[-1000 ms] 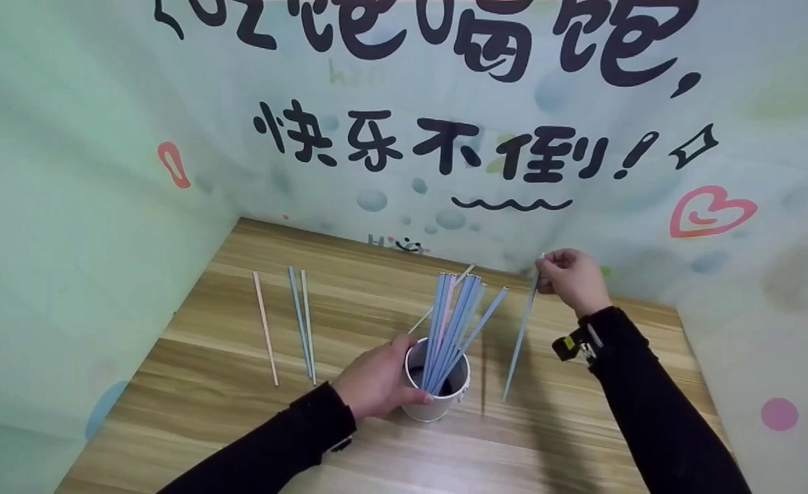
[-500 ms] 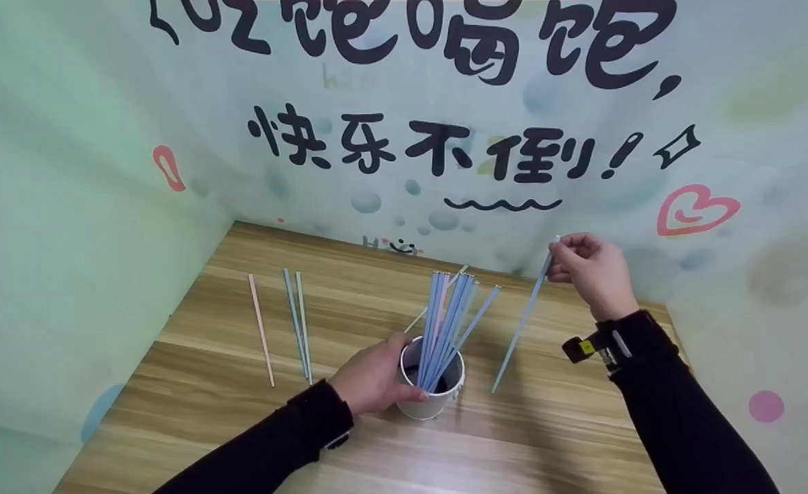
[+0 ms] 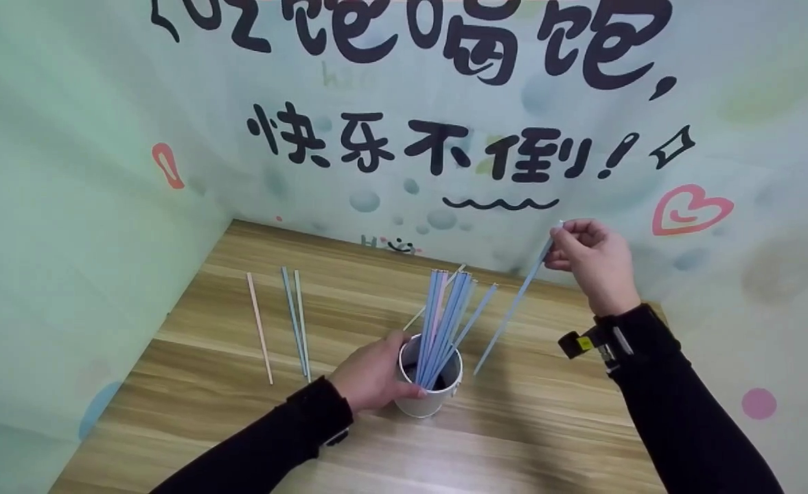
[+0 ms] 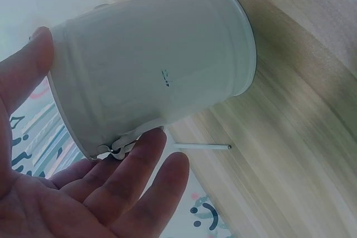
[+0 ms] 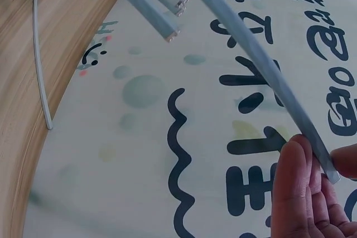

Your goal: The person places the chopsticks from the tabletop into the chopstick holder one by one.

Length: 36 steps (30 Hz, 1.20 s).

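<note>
My left hand [image 3: 373, 377] grips a small white metal pail [image 3: 419, 406] by its rim and side, thumb at the near rim. In the left wrist view, fingertips lie by the handle joint of the pail [image 4: 145, 59]. A bundle of blue straws [image 3: 453, 315] and a pink one stands in it, leaning to the right. To the right, my right hand [image 3: 599, 264] pinches a long blue straw [image 3: 513, 307] near its top end. This straw slants down towards the pail, its lower end just right of the rim. The right wrist view shows the straw [image 5: 262, 68] between thumb and fingers.
On the wooden table [image 3: 191, 412] at left lie a pink straw [image 3: 259, 329], a blue straw [image 3: 293, 321] and a pale straw [image 3: 303, 319]. Another pale straw [image 3: 414, 320] lies behind the pail. A printed cloth backdrop [image 3: 349, 226] closes the back and sides.
My right hand has moved up and slightly right, tilting the blue straw so that its lower end swings left towards the pail. The left hand keeps its hold on the pail.
</note>
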{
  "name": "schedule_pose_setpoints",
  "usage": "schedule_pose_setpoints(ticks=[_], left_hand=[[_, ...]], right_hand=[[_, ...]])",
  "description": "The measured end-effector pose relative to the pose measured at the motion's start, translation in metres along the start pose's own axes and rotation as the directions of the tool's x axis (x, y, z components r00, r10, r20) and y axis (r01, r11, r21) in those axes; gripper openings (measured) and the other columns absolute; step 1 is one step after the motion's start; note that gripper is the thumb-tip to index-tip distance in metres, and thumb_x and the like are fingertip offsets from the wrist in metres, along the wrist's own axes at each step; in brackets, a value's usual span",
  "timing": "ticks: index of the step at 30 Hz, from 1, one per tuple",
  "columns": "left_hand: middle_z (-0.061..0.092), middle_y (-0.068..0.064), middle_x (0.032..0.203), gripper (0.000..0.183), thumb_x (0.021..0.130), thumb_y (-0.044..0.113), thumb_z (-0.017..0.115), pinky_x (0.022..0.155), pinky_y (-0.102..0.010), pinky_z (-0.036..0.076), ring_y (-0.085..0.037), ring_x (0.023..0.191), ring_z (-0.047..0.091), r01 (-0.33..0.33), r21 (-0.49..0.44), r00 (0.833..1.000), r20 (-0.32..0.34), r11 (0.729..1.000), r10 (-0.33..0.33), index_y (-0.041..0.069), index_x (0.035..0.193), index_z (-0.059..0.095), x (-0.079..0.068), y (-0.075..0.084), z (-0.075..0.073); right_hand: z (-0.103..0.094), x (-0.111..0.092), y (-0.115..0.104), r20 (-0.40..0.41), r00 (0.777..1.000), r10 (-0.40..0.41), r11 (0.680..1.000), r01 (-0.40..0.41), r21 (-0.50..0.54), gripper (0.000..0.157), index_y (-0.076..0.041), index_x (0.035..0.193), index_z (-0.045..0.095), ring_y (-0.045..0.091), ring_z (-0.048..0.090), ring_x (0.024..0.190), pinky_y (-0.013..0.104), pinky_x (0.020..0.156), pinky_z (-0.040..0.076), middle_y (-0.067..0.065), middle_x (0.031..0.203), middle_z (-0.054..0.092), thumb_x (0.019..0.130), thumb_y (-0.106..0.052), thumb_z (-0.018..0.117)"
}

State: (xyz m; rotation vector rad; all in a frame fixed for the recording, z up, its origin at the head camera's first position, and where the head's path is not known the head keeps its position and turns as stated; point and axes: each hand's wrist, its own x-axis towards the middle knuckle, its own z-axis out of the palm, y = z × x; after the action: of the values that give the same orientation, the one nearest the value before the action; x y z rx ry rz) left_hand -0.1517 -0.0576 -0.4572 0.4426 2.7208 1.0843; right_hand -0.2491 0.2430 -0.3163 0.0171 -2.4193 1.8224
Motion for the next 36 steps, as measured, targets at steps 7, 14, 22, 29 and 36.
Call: schedule_pose_setpoints(ticks=[7, 14, 22, 29, 36], left_hand=[[0.066, -0.02, 0.129, 0.08, 0.077, 0.039, 0.088, 0.103, -0.05, 0.051, -0.034, 0.119, 0.064, -0.03, 0.001, 1.0, -0.006, 1.0, 0.03, 0.004, 0.137, 0.049, -0.001, -0.001, 0.0], [0.066, -0.021, 0.128, 0.081, 0.077, 0.039, 0.088, 0.102, -0.05, 0.052, -0.034, 0.118, 0.065, -0.032, 0.004, 0.999, -0.006, 0.999, 0.032, 0.003, 0.137, 0.048, -0.001, -0.001, 0.0], [0.066, -0.021, 0.129, 0.081, 0.077, 0.039, 0.088, 0.103, -0.051, 0.051, -0.034, 0.119, 0.064, -0.015, 0.0, 1.0, 0.001, 1.0, 0.015, 0.003, 0.137, 0.048, 0.0, -0.001, 0.0], [0.065, -0.021, 0.13, 0.082, 0.077, 0.039, 0.089, 0.104, -0.051, 0.051, -0.034, 0.12, 0.064, -0.016, -0.001, 1.0, 0.002, 1.0, 0.016, 0.004, 0.138, 0.048, 0.0, -0.002, 0.0], [0.066, -0.02, 0.129, 0.081, 0.077, 0.038, 0.089, 0.103, -0.051, 0.051, -0.034, 0.119, 0.064, -0.027, -0.002, 1.0, -0.005, 1.0, 0.027, 0.004, 0.137, 0.048, 0.0, -0.002, 0.0]], right_hand=[[0.011, 0.001, 0.0, -0.007, 0.999, -0.033, 0.998, 0.034, 0.05, 0.023, -0.003, 0.107, 0.057, 0.011, 0.069, 0.068, 0.026, 0.069, 0.062, 0.002, 0.084, 0.068, 0.097, -0.02, 0.069], [0.019, 0.002, 0.005, 0.002, 0.999, -0.047, 0.998, 0.047, 0.036, 0.022, -0.003, 0.106, 0.056, 0.011, 0.069, 0.07, 0.026, 0.07, 0.062, 0.002, 0.085, 0.067, 0.098, -0.019, 0.067], [0.026, 0.002, 0.014, 0.025, 0.999, -0.037, 0.999, 0.037, 0.007, 0.022, -0.002, 0.108, 0.055, 0.01, 0.07, 0.071, 0.026, 0.072, 0.062, 0.001, 0.087, 0.066, 0.099, -0.02, 0.066], [0.03, -0.001, 0.022, 0.037, 0.999, -0.029, 1.0, 0.029, 0.001, 0.023, -0.002, 0.108, 0.056, 0.009, 0.07, 0.072, 0.026, 0.072, 0.062, 0.001, 0.088, 0.067, 0.099, -0.019, 0.067], [0.031, -0.005, 0.031, 0.056, 0.998, -0.032, 0.999, 0.034, -0.039, 0.025, -0.001, 0.109, 0.057, 0.01, 0.071, 0.074, 0.027, 0.073, 0.062, 0.003, 0.09, 0.068, 0.099, -0.022, 0.067]])
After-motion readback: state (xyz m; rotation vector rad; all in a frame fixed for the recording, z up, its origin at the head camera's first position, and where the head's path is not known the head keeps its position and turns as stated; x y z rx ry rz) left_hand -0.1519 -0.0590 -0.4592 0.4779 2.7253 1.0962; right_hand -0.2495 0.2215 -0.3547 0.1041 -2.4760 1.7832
